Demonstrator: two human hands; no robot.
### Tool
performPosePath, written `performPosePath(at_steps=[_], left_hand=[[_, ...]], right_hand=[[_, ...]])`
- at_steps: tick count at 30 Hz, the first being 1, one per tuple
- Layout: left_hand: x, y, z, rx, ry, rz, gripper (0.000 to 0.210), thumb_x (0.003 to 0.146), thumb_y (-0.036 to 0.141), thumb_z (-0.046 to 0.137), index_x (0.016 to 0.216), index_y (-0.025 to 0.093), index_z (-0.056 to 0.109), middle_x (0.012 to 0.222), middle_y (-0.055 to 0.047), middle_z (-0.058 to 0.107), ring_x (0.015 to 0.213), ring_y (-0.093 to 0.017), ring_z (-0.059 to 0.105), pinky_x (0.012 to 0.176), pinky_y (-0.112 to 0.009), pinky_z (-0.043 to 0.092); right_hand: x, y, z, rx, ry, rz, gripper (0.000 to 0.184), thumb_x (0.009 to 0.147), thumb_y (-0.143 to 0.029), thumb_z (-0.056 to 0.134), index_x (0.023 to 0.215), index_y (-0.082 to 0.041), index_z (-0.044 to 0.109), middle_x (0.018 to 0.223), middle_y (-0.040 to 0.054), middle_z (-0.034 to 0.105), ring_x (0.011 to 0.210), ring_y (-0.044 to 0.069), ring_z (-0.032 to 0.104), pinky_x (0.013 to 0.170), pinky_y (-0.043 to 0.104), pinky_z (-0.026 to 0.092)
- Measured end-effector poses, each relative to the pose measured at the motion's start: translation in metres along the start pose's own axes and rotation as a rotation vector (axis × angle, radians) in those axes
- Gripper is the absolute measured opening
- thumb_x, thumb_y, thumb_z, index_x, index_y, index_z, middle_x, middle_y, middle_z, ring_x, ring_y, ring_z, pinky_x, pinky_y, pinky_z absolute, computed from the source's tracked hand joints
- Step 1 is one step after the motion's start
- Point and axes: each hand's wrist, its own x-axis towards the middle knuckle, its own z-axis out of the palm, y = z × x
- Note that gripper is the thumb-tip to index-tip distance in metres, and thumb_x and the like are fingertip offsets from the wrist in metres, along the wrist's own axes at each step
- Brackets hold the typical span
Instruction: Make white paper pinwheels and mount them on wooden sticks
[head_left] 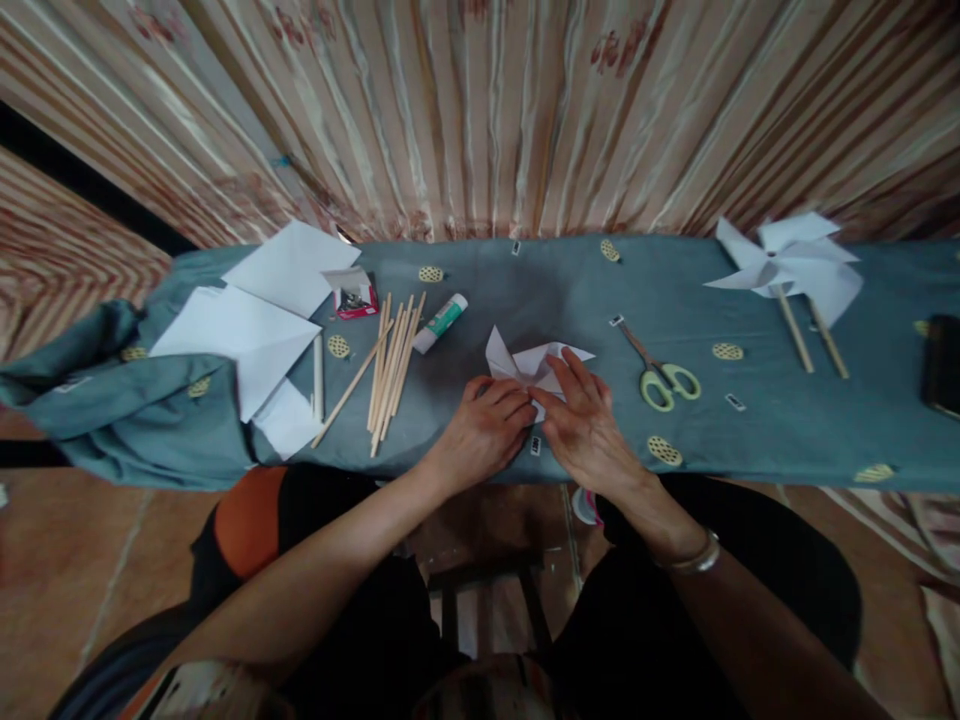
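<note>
A white paper pinwheel (504, 358) with folded, pointed blades lies on the cloth-covered table in front of me. My left hand (484, 428) is closed on its near left side, the fingers bent together at the centre. From the right, my right hand (583, 425) presses on the paper, thumb and fingers pinching near the middle. My fingers hide the pinwheel's centre and part of its near blades. Close by on the left is a glue stick (441, 323) lying on its side. Scissors (660, 378) with green handles rest to the right of my right hand.
Thin wooden sticks (394, 365) lie in a bunch left of the glue stick. Behind them stands an open small red box (355, 297) of metal pieces. White paper sheets (240, 335) overlap at far left. Pinwheels on sticks (795, 262) lie at right, near a dark object (942, 365).
</note>
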Motion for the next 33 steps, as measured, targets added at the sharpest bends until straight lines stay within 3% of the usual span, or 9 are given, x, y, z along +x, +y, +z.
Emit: performPosePath(at_steps=[6, 15, 20, 23, 28, 30, 33], left_hand=[[-0.003, -0.007, -0.003, -0.02, 0.024, -0.01, 0.027, 0.093, 0.022, 0.053, 0.117, 0.015, 0.062, 0.121, -0.01, 0.069, 0.123, -0.026, 0.053, 0.103, -0.046, 0.034], [-0.009, -0.015, -0.019, -0.095, 0.093, -0.12, 0.033, 0.093, 0.035, 0.056, 0.121, 0.018, 0.063, 0.123, -0.012, 0.067, 0.121, -0.028, 0.054, 0.101, -0.051, 0.038], [-0.014, -0.031, -0.025, -0.23, 0.203, -0.305, 0.033, 0.091, 0.04, 0.057, 0.114, 0.018, 0.065, 0.111, -0.01, 0.07, 0.112, -0.028, 0.058, 0.096, -0.048, 0.044], [-0.016, -0.038, -0.026, -0.497, 0.26, -0.517, 0.033, 0.087, 0.041, 0.061, 0.11, 0.019, 0.066, 0.11, -0.01, 0.069, 0.108, -0.026, 0.061, 0.095, -0.045, 0.047], [-0.013, -0.03, -0.024, -1.328, 0.342, -0.959, 0.052, 0.074, 0.04, 0.076, 0.118, 0.016, 0.059, 0.102, -0.01, 0.071, 0.095, -0.024, 0.069, 0.086, -0.039, 0.053], [-0.009, -0.023, -0.023, -1.545, 0.328, -1.066, 0.054, 0.072, 0.032, 0.079, 0.119, 0.017, 0.058, 0.098, -0.01, 0.073, 0.093, -0.023, 0.07, 0.085, -0.037, 0.053], [-0.001, -0.015, -0.021, -1.681, 0.303, -1.132, 0.041, 0.075, 0.025, 0.076, 0.112, 0.016, 0.063, 0.092, -0.008, 0.074, 0.088, -0.02, 0.07, 0.081, -0.034, 0.054]], right_hand=[[0.002, -0.001, -0.009, 0.042, -0.065, -0.02, 0.043, 0.083, -0.021, 0.054, 0.125, -0.015, 0.061, 0.153, 0.0185, 0.037, 0.147, 0.036, 0.021, 0.11, 0.058, 0.031], [0.005, -0.003, 0.0, 0.016, 0.016, -0.017, 0.035, 0.087, -0.017, 0.051, 0.12, -0.017, 0.064, 0.15, 0.0169, 0.042, 0.147, 0.034, 0.024, 0.109, 0.059, 0.033], [0.007, -0.001, 0.006, -0.03, 0.049, -0.017, 0.032, 0.087, -0.011, 0.048, 0.112, -0.015, 0.068, 0.146, 0.0188, 0.047, 0.146, 0.033, 0.027, 0.109, 0.057, 0.035], [0.007, 0.002, 0.01, -0.011, 0.069, 0.009, 0.035, 0.086, -0.009, 0.047, 0.111, -0.02, 0.069, 0.146, 0.0142, 0.049, 0.146, 0.031, 0.028, 0.107, 0.058, 0.036], [0.007, 0.005, 0.013, 0.046, 0.091, 0.048, 0.037, 0.084, -0.007, 0.048, 0.108, -0.022, 0.071, 0.145, 0.0137, 0.05, 0.143, 0.032, 0.032, 0.103, 0.059, 0.039], [0.007, 0.004, 0.013, 0.069, 0.094, 0.061, 0.036, 0.084, -0.008, 0.048, 0.108, -0.021, 0.072, 0.145, 0.0141, 0.051, 0.143, 0.032, 0.033, 0.103, 0.059, 0.039], [0.008, 0.002, 0.011, 0.098, 0.092, 0.074, 0.035, 0.086, -0.009, 0.047, 0.107, -0.021, 0.072, 0.144, 0.0142, 0.052, 0.142, 0.032, 0.034, 0.103, 0.059, 0.039]])
